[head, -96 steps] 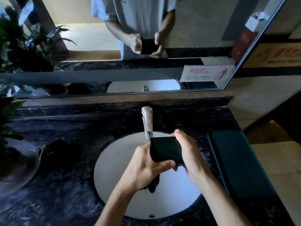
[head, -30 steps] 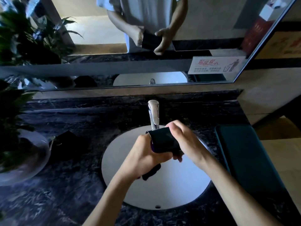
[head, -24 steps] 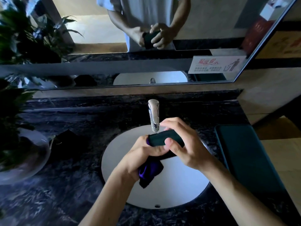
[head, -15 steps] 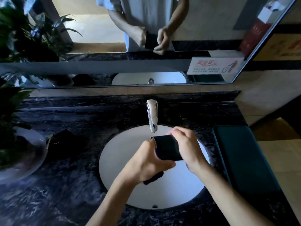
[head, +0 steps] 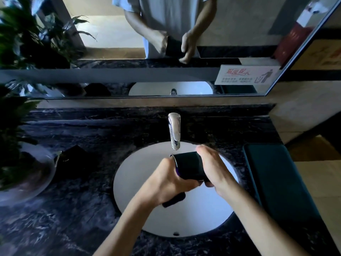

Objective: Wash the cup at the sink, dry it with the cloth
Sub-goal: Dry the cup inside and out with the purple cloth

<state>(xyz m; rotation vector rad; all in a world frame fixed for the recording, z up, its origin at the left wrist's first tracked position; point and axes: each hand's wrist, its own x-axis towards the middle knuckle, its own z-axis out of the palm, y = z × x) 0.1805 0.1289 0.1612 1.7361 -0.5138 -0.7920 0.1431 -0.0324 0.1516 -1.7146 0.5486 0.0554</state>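
Both forearms reach in over the near edge of the dark marble counter (head: 77, 209) and meet above the white sink (head: 140, 174). The left hand (head: 166, 182) is curled around a dark purple cloth (head: 174, 199), whose loose end hangs below its palm; the cloth's upper part goes in at the cup's open end. The right hand (head: 212, 169) grips the dark cup (head: 190, 168) from the other side, thumb on top, holding it on its side between the two hands. Just beyond the hands, the chrome faucet (head: 174, 131) points down at the cup. To the right of the right hand lies a dark green mat (head: 276, 182). Far left stands a potted plant (head: 16, 126). Beyond, a mirror (head: 239, 34) reflects the hands.
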